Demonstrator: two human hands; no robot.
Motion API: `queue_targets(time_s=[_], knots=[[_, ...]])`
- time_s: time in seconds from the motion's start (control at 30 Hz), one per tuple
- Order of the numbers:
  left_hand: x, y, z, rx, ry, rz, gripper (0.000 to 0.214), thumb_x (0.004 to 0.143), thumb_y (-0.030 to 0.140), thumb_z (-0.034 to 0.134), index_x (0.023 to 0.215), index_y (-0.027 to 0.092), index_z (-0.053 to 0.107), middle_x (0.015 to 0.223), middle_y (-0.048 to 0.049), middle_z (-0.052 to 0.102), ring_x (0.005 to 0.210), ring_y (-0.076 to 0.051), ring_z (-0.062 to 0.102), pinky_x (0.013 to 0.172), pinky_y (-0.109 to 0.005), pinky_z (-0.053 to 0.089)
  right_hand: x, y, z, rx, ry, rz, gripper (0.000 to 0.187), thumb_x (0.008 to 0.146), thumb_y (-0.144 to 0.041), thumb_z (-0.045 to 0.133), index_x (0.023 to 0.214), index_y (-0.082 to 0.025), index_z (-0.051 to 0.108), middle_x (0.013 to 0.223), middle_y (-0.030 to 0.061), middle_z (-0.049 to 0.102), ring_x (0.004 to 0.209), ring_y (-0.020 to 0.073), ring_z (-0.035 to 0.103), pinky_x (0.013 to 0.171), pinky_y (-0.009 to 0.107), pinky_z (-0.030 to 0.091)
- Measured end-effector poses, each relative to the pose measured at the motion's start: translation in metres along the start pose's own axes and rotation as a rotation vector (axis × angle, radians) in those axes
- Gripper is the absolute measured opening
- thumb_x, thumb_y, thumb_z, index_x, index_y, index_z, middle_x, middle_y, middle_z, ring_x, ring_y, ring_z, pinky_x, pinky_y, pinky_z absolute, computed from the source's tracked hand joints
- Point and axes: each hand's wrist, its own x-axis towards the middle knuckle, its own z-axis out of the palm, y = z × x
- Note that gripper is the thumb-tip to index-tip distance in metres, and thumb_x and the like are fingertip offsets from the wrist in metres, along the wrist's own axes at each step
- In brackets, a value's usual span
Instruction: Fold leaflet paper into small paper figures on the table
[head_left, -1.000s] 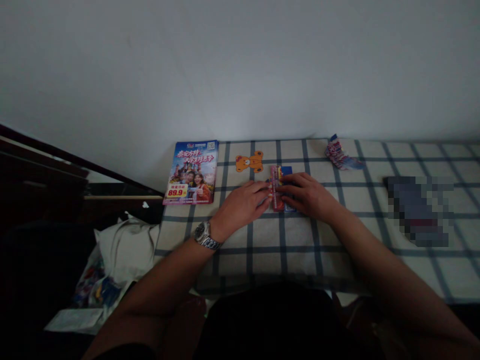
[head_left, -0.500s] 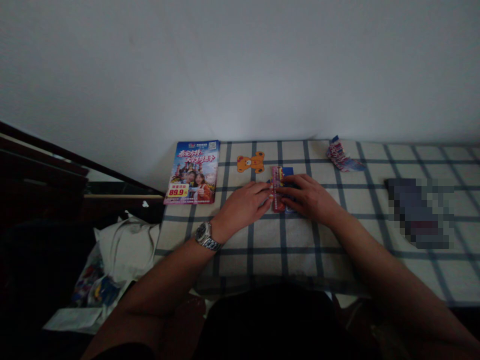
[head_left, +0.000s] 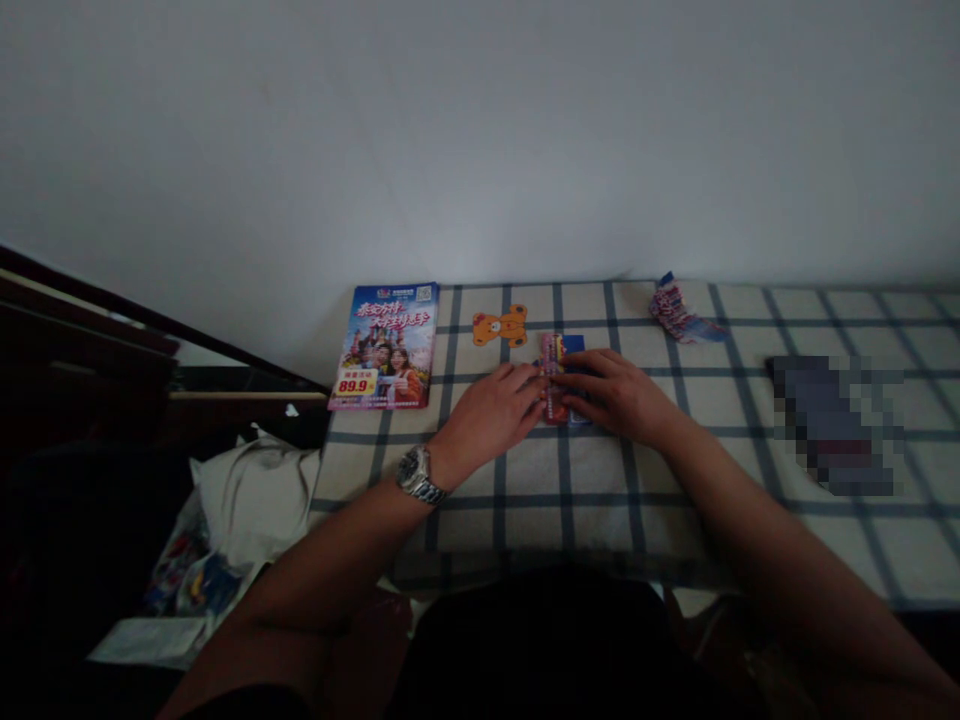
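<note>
A folded leaflet (head_left: 556, 408) in pink, red and blue lies on the checked cloth, partly covered by my fingers. My left hand (head_left: 499, 405), with a metal watch on its wrist, has its fingers bent close together, tips at the leaflet's left edge. From the other side my right hand (head_left: 611, 395) holds it down, fingertips on the printed face and thumb near the lower part. Whether either thumb is under the paper I cannot tell. Left of my hands is a stack of flat leaflets (head_left: 384, 345) with the same colours.
An orange bear cutout (head_left: 499, 326) lies above my left hand. A fanned pile of folded leaflets (head_left: 679, 312) is by the wall at the back right. A blurred dark object (head_left: 821, 420) lies farther right. White bags (head_left: 255, 490) stand below the table's left edge.
Both hands stay at the folded leaflet. My left wrist and watch have shifted slightly to the right; the view has moved a little.
</note>
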Motion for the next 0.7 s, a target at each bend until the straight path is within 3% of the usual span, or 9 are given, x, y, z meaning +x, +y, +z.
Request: queue_targets(time_s=[0.23,0.7], knots=[[0.0012,0.0022,0.0013,0.026,-0.008,-0.014,0.029,0.107,0.029,0.054,0.130,0.014,0.063,0.132,-0.0106,0.065,0.111,-0.026,0.060,0.095,-0.041,0.058,-0.0031,0.0057,0.0008,0.046,0.047,0.023,0.024,0.102,-0.031,0.063,0.119,-0.025,0.078,0.129,0.0128,0.071,0.120,0.0302,0.068,0.102,0.051,0.060],[0.0036,0.0069,0.0050,0.090,0.004,0.014,0.035,0.109,0.032,0.048,0.134,0.013,0.063,0.134,-0.0117,0.066,0.108,-0.025,0.059,0.095,-0.041,0.054,-0.0034,0.0057,0.0010,0.060,0.071,0.020,0.024,0.103,-0.030,0.061,0.118,-0.025,0.079,0.128,0.0129,0.073,0.116,0.0291,0.071,0.099,0.049,0.062]])
